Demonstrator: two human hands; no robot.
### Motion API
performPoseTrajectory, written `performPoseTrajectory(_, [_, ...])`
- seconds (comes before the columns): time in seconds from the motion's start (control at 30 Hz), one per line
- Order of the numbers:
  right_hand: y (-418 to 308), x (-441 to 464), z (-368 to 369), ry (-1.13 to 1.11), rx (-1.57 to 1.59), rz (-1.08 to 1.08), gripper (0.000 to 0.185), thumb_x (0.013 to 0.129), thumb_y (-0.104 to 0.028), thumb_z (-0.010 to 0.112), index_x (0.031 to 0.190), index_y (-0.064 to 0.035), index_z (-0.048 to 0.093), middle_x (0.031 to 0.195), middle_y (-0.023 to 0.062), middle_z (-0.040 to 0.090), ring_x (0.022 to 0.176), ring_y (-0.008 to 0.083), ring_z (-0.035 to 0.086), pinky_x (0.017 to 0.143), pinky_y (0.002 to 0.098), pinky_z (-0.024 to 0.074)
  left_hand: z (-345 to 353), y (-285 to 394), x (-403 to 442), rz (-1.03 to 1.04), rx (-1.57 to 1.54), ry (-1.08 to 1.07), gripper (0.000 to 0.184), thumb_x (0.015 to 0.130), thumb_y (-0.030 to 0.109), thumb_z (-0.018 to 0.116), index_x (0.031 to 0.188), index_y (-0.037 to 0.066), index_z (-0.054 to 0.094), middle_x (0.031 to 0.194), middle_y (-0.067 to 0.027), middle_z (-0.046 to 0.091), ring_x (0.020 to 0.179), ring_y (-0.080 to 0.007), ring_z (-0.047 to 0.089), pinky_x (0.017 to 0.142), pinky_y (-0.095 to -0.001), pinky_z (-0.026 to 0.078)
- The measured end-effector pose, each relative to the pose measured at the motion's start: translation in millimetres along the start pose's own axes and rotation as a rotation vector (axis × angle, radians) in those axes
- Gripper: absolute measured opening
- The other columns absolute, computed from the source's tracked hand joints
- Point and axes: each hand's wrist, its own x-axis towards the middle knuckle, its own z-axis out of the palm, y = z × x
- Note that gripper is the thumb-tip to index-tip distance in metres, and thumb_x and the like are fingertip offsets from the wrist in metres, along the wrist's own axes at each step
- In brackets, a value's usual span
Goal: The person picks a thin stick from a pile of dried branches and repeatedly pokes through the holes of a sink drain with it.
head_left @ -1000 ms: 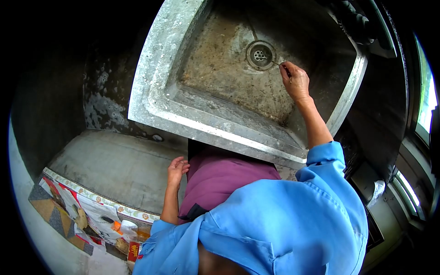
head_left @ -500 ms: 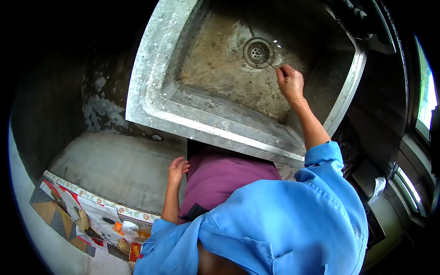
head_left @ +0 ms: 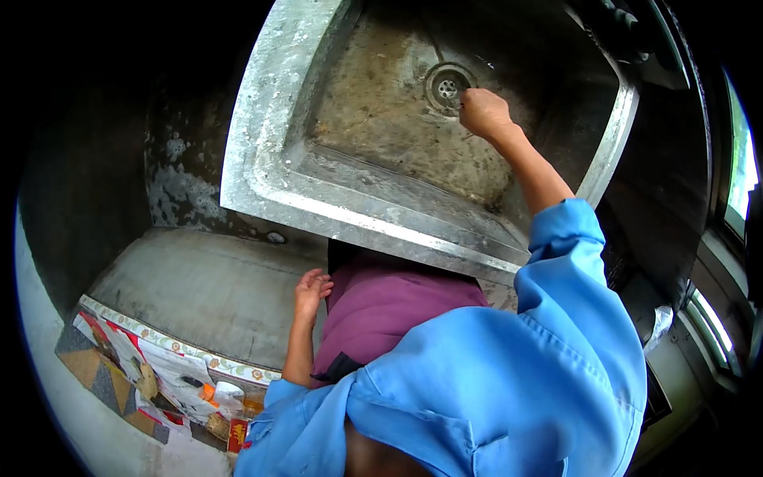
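Note:
My right hand (head_left: 486,113) reaches down into a grey stone sink (head_left: 274,171), closed beside the round metal drain (head_left: 447,88). Half a second ago a thin wire-like rod stuck out from its fingertips towards the drain holes; now the fist mostly hides it. Several holes show in the drain strainer, and the sink floor around it is stained brown. My left hand (head_left: 311,292) hangs in the air left of the purple clothing (head_left: 405,306), fingers loosely bent and apart, holding nothing.
A low grey ledge (head_left: 191,298) lies at the left below the sink. Along its near side stands a cluttered surface with papers (head_left: 171,381), an orange item (head_left: 208,395) and a red box (head_left: 238,434). Dark walls and a window (head_left: 741,151) are at the sides.
My right hand has moved up and left, closer to the drain, and turned so that the thin rod is mostly hidden. My left hand has stayed about where it was.

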Motion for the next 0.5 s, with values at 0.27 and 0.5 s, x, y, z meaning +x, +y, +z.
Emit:
performPoseTrajectory(0.27, [-15, 34, 38, 0.072, 0.045, 0.083, 0.018, 0.067, -0.011, 0.046, 0.079, -0.0074, 0.058, 0.086, 0.0139, 0.057, 0.084, 0.0292, 0.054, 0.068, 0.038, 0.0442, -5, -11, 4, -0.025, -0.003, -0.011, 0.026, 0.083, 0.008, 0.039, 0.107, 0.0, 0.041, 0.091, -0.0112, 0.054, 0.075, -0.0149, 0.055, 0.063, -0.0221, 0.046])
performPoseTrajectory(0.5, [-1, 48, 22, 0.079, 0.108, 0.114, 0.02, 0.067, -0.015, 0.049, 0.081, -0.0071, 0.06, 0.087, 0.0132, 0.058, 0.083, 0.028, 0.055, 0.069, 0.0361, 0.0443, -5, -7, 4, 0.021, -0.027, -0.025, 0.026, 0.083, 0.01, 0.04, 0.107, -0.001, 0.042, 0.094, -0.0125, 0.053, 0.078, -0.0177, 0.056, 0.064, -0.0241, 0.046])
